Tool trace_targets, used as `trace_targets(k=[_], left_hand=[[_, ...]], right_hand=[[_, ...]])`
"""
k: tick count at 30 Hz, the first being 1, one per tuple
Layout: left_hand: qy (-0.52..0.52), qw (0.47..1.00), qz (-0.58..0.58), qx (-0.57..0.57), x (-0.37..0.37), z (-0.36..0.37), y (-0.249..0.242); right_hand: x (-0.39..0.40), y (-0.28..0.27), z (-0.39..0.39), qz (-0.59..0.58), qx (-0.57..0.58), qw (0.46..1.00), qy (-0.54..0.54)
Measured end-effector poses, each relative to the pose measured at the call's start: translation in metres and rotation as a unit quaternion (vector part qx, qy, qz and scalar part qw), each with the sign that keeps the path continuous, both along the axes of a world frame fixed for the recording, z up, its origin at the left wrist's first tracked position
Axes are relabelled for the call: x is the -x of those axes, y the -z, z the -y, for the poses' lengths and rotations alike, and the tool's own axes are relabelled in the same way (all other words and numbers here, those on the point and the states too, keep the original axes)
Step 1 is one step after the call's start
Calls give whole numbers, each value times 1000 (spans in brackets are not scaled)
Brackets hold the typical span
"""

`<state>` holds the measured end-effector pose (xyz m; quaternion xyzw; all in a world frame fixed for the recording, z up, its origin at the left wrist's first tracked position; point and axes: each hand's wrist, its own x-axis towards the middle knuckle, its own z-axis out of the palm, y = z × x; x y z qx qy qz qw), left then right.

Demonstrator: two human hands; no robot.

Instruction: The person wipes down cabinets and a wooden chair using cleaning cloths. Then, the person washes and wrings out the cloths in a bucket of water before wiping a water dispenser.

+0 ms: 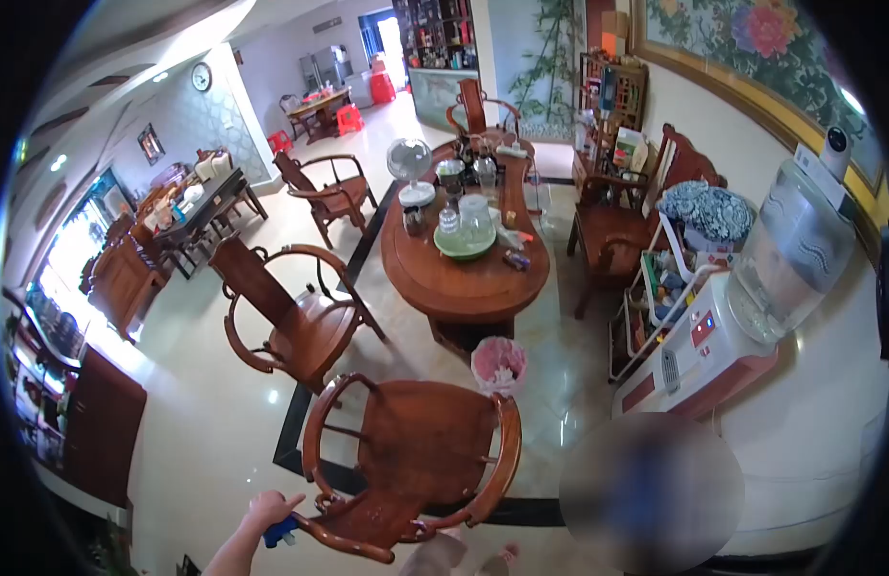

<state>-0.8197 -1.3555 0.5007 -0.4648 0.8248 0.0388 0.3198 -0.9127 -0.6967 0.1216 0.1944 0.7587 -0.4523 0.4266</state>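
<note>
My left hand (272,507) is at the bottom left, beside the backrest of the nearest wooden armchair (425,422). Its fingers are closed around a small blue object (281,531), mostly hidden below the hand, and one finger or the thumb points right towards the chair. My right hand does not show. Partly visible bare legs or feet are at the bottom edge, below the chair.
Beyond the chair are a pink-lined bin (499,367) and an oval wooden table (464,278) with a green tray (466,245) and fan (411,171). More armchairs flank it. A water dispenser (699,341) and shelf cart (646,307) stand right; a blurred patch covers the lower right.
</note>
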Motion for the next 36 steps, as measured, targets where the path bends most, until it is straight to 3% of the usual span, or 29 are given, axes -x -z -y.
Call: trace_targets(k=[3,4,5,7,11,12,13,14,16,17,21,24,27,30,32,33,36], left_hand=[[-191,971,-40,-137,-48,11,19],[-141,971,-10,-193,-59,11,24],[-122,950,-45,-284,-92,26,71],[-279,869,-71,-403,-64,-37,51],[-357,846,-119,-377,-61,-94,95],[-363,847,-124,-367,-57,-100,97],[-368,848,-128,-359,-53,-105,99],[-370,851,-127,-350,-49,-111,100],[-380,854,-124,-332,-35,-123,94],[-384,856,-123,-323,-28,-129,94],[-404,863,-118,-281,33,-153,85],[-427,864,-100,-247,104,-166,85],[-450,864,-81,-213,183,-172,97],[-452,870,-62,-189,258,-166,122],[-447,875,-43,-181,298,-158,145],[-439,880,-33,-180,316,-152,157],[-421,889,-6,-181,359,-140,192]], right_hand=[[-13,-20,-58,25,-41,997,61],[-13,-25,-73,30,-53,995,81],[-11,-33,-80,35,-61,993,94],[-1,-29,-87,41,-70,992,102],[99,-41,-43,23,-41,997,54],[130,-32,-35,3,18,1000,16],[154,52,-31,-34,-77,996,-8],[194,27,-9,-139,-166,968,-130],[268,-50,36,-104,-110,973,-172],[292,-15,37,-156,-101,961,-207],[413,-16,96,-85,-112,958,-249],[500,47,138,-10,-115,948,-298],[578,118,190,-8,-150,940,-307],[654,178,250,8,-107,962,-253],[680,201,289,-58,-74,978,-188],[696,199,306,-6,-18,982,-187],[714,254,355,-15,-82,986,-145]])
